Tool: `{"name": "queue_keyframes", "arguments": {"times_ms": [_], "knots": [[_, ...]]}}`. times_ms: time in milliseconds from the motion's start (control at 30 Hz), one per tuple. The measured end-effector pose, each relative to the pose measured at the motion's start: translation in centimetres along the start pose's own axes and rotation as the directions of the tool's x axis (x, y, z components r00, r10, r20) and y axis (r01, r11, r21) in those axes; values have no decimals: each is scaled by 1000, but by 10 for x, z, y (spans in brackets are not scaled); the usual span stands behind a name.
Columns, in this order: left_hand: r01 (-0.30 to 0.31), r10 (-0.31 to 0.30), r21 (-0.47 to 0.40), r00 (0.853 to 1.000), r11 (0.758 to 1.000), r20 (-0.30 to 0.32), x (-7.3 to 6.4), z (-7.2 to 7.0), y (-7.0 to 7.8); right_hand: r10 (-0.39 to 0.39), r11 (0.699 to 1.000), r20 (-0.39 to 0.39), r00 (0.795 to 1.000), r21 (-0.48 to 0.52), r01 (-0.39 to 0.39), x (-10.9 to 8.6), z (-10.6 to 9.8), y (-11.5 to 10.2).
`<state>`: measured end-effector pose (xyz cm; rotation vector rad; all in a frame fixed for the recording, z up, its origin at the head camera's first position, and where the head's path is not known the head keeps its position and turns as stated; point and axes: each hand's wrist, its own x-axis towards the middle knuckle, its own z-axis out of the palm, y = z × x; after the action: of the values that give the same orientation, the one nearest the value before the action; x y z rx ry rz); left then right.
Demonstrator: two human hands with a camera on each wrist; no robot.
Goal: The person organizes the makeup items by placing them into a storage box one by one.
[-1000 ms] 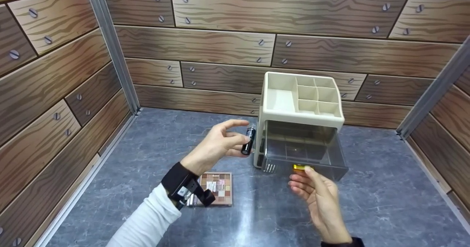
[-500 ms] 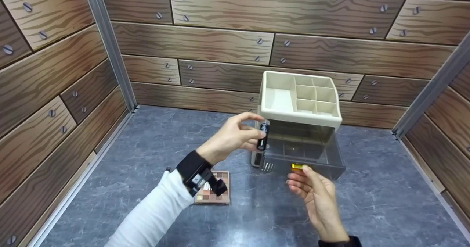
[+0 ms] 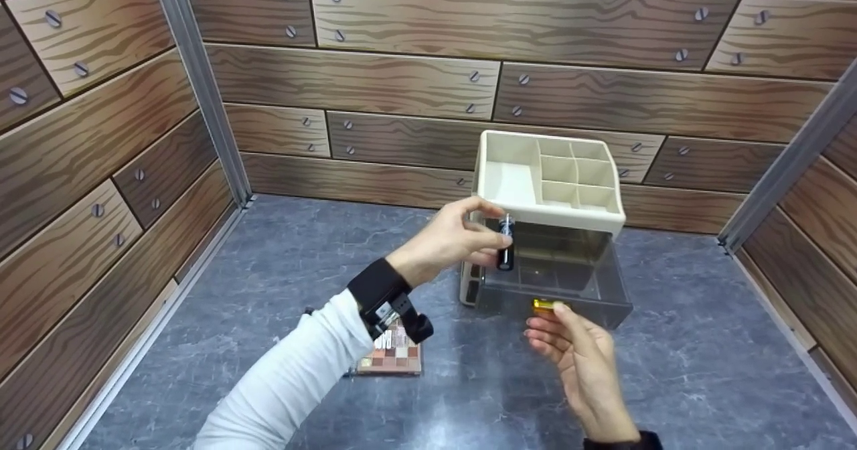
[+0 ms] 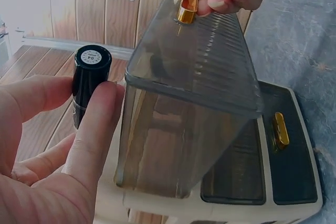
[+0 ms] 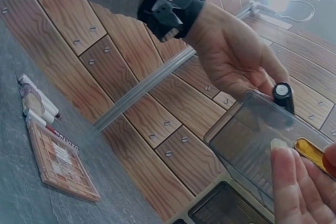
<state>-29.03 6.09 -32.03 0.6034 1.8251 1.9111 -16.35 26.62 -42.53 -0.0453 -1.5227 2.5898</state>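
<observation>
Black tube (image 3: 505,256), not yet set down, is pinched by the left hand (image 3: 454,238); drawer (image 3: 608,309) already pulled out, its handle (image 3: 541,305) gripped by the right hand (image 3: 582,363).

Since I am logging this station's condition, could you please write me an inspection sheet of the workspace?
Surface: grey marbled tabletop, with light glare.
Job's things: black tube; cream organizer with a smoky see-through drawer pulled out.
Clutter: makeup palette and several small tubes beside it.
Hands: left hand pinches the black tube; right hand holds the drawer's gold handle.
Cables: white cable-like loop, far off.
Surroundings: wood-patterned walls, metal corner strips.
</observation>
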Motion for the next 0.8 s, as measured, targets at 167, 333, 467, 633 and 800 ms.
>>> {"name": "queue_keyframes", "arguments": {"times_ms": [167, 333, 467, 633, 800], "knots": [[-3, 3, 12, 1000, 1000, 10, 9, 6, 7, -1, 1000, 0, 1000, 5, 1, 1, 0, 0], [21, -22, 29, 999, 999, 37, 13, 13, 10, 11, 1000, -9, 1000, 4, -11, 1, 1, 0], [41, -43, 43, 997, 998, 58, 15, 19, 11, 7, 1000, -3, 1000, -15, -7, 1, 1, 1], [88, -99, 114, 991, 990, 95, 19, 28, 15, 5, 1000, 3, 1000, -13, -5, 0, 1, 0], [123, -139, 140, 983, 983, 116, 28, 39, 21, 15, 1000, -11, 1000, -17, -15, 0, 1, -2]]}}
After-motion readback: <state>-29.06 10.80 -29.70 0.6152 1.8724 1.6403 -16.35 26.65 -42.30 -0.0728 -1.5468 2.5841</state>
